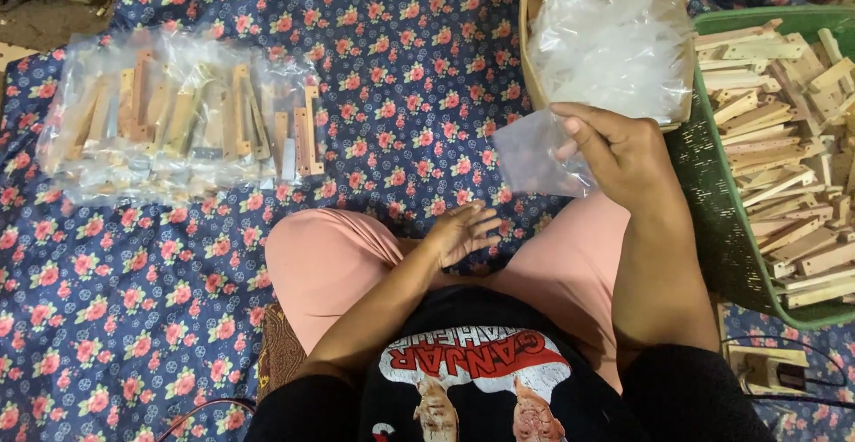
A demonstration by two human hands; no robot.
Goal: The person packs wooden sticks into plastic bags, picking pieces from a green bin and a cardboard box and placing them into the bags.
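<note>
Right hand (623, 152) pinches small clear plastic bag (534, 152) by its right edge, bag hanging leftward of fingers, above floral cloth (134, 299). Left hand (459, 233) open, empty, on lap.

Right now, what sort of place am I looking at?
Probably an informal home or small-workshop packing spot on the floor: a green basket full of small wooden pieces, bagged wooden pieces on a floral cloth, and the right hand holding a clear plastic bag.

Head view, steeply down, close.
</note>
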